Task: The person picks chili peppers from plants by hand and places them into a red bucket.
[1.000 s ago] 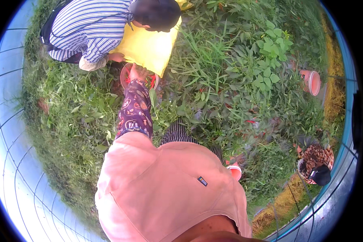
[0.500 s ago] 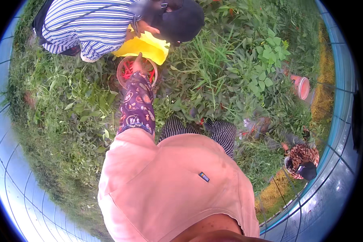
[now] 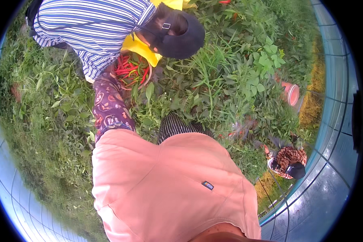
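Observation:
My left arm, in a dark purple patterned sleeve (image 3: 111,107), reaches forward to the left side of a bucket (image 3: 150,76). Red chilli peppers (image 3: 129,70), with a few green ones among them, fill the bucket. At the bucket's rim my left hand is hidden, next to the striped sleeve of a co-worker (image 3: 97,56), so its fingers do not show. That person bends over the bucket from the far side. A yellow sack (image 3: 143,50) lies against the bucket's far rim, partly behind the person's dark cap. My right hand is out of sight.
Leafy plants and tall grass (image 3: 207,66) surround the bucket. Off to the right a pink bucket (image 3: 292,94) lies tipped on its side. Another person (image 3: 288,161) crouches at the lower right, near a blue sheet wall (image 3: 334,121).
My left hand has moved from above the bucket to its left side. The co-worker has leaned closer, the yellow sack has shifted, and more of the peppers show.

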